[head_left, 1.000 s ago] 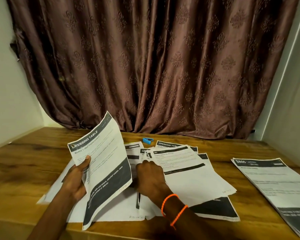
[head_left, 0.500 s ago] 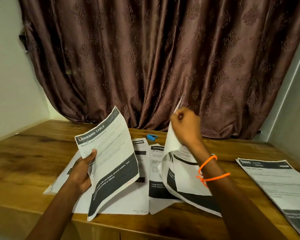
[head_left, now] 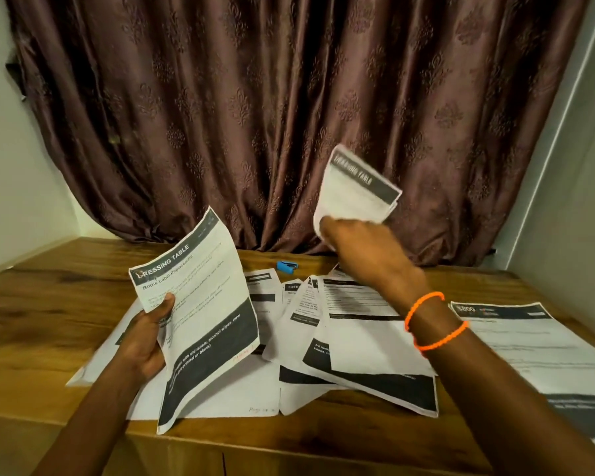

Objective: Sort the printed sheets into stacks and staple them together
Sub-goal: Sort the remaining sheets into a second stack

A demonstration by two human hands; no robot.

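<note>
My left hand (head_left: 146, 338) grips a printed sheet headed "Dressing Table" (head_left: 200, 310), held upright and tilted above the table's left side. My right hand (head_left: 361, 252) holds up a second "Dressing Table" sheet (head_left: 354, 190) in front of the curtain, its lower part hidden behind the hand. Under both hands several loose printed sheets (head_left: 351, 338) lie fanned and overlapping on the wooden table (head_left: 49, 304). A small blue stapler (head_left: 287, 266) sits at the back of the table, beyond the sheets.
A separate stack of printed sheets (head_left: 536, 352) lies at the table's right edge. A brown patterned curtain (head_left: 255, 115) hangs behind the table. White walls close in on the left and right. The table's front edge runs just below the loose sheets.
My right hand rose from the loose pile with a sheet and has carried it higher and further back. The left hand has kept its sheet in about the same place.
</note>
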